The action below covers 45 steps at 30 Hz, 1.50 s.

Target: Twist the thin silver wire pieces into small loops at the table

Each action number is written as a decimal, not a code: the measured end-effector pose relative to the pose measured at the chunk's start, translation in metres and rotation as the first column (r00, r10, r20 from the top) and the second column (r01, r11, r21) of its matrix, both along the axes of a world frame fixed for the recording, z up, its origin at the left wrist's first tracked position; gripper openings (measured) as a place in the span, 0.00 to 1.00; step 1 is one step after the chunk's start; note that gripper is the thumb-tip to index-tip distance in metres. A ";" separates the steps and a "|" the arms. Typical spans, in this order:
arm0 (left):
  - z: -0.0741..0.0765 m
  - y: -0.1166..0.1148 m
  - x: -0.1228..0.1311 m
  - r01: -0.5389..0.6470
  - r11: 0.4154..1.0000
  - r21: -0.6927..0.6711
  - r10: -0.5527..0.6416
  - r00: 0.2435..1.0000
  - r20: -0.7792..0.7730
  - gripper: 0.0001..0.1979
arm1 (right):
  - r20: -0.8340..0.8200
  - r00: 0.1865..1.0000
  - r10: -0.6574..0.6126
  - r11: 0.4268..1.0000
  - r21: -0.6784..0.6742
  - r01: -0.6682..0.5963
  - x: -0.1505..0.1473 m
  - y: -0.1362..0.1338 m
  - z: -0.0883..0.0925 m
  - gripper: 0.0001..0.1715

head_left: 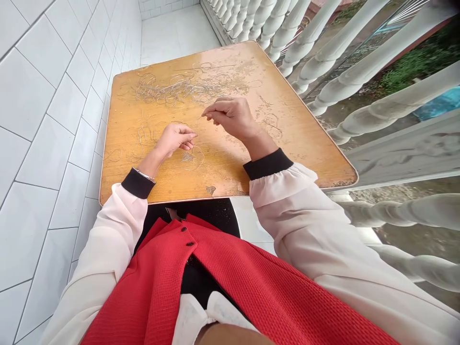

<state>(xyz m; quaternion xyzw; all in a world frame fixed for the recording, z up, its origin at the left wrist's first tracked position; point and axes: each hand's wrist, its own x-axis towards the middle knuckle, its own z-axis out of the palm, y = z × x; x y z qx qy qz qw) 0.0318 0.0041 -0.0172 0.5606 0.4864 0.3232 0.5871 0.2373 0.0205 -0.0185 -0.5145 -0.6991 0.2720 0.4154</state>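
On my feed, the right hand (230,117) hangs over the middle of the tabletop (125,177), with thumb and forefinger pinched on what looks like a fine wire strand (200,117). Its tip pokes out to the left. The left hand (174,140) sits just left of it and nearer to me, with its fingers loosely curled and their tips gathered. I cannot tell whether it holds anything. The hands are close but not touching.

Just below the left hand's fingertips, a small wire loop (196,158) lies around a little mesh scrap (187,156), flat on the wood. The main wire tangle (183,86) sprawls across the far part of the tabletop. Looser wire curls (143,136) lie to the left, and a looped pair (272,125) sits just beyond the right wrist. A brown chip (211,190) marks the worn surface near the close edge.

Pale sheer sleeves (298,211) with black cuffs (268,164) run back from both wrists, and a thin bangle (145,175) circles the left wrist. A red vest (215,282) fills the near view. A white tiled wall (46,143) runs along the left side, and a white balustrade (359,62) runs along the right. Tiled floor (176,28) shows past the far corner of the tabletop.
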 end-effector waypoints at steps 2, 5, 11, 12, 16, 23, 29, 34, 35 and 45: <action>0.000 0.001 0.000 -0.034 0.999 0.003 0.034 0.999 0.021 0.09 | 0.000 1.000 -0.012 1.000 0.007 0.012 0.001 0.000 0.000 0.06; -0.001 0.001 0.000 -0.063 0.998 0.000 0.063 0.997 0.038 0.10 | 0.024 0.999 -0.043 0.999 0.027 0.043 0.001 0.002 -0.005 0.08; 0.000 -0.002 0.006 -0.078 0.997 -0.015 0.079 0.995 0.063 0.09 | 0.075 0.989 -0.124 0.988 0.102 0.116 -0.007 0.007 -0.024 0.12; 0.000 -0.002 0.007 -0.083 0.996 -0.015 0.084 0.994 0.069 0.09 | 0.100 0.985 -0.142 0.984 0.125 0.129 -0.009 0.007 -0.025 0.12; 0.000 -0.002 0.008 -0.098 0.995 -0.011 0.099 0.992 0.077 0.10 | 0.233 0.956 -0.180 0.970 0.203 0.134 -0.015 0.003 -0.021 0.12; 0.001 -0.003 0.008 -0.090 0.996 -0.007 0.090 0.994 0.068 0.11 | 0.370 0.911 -0.183 0.945 0.323 0.059 -0.018 0.002 -0.015 0.16; -0.002 -0.004 0.011 -0.101 0.995 -0.018 0.102 0.989 0.104 0.10 | 0.277 0.944 -0.178 0.948 0.307 0.089 -0.023 0.008 -0.026 0.16; -0.006 -0.003 0.016 -0.110 0.993 -0.034 0.113 0.984 0.141 0.11 | 0.263 0.938 -0.225 0.943 0.301 0.142 -0.029 0.010 -0.029 0.15; -0.006 -0.003 0.016 -0.117 0.992 -0.037 0.121 0.981 0.151 0.11 | 0.272 0.934 -0.232 0.941 0.306 0.144 -0.030 0.010 -0.029 0.16; -0.005 0.000 0.012 -0.141 0.988 -0.062 0.150 0.970 0.191 0.09 | 0.363 0.914 -0.181 0.933 0.356 0.043 -0.030 0.009 -0.014 0.13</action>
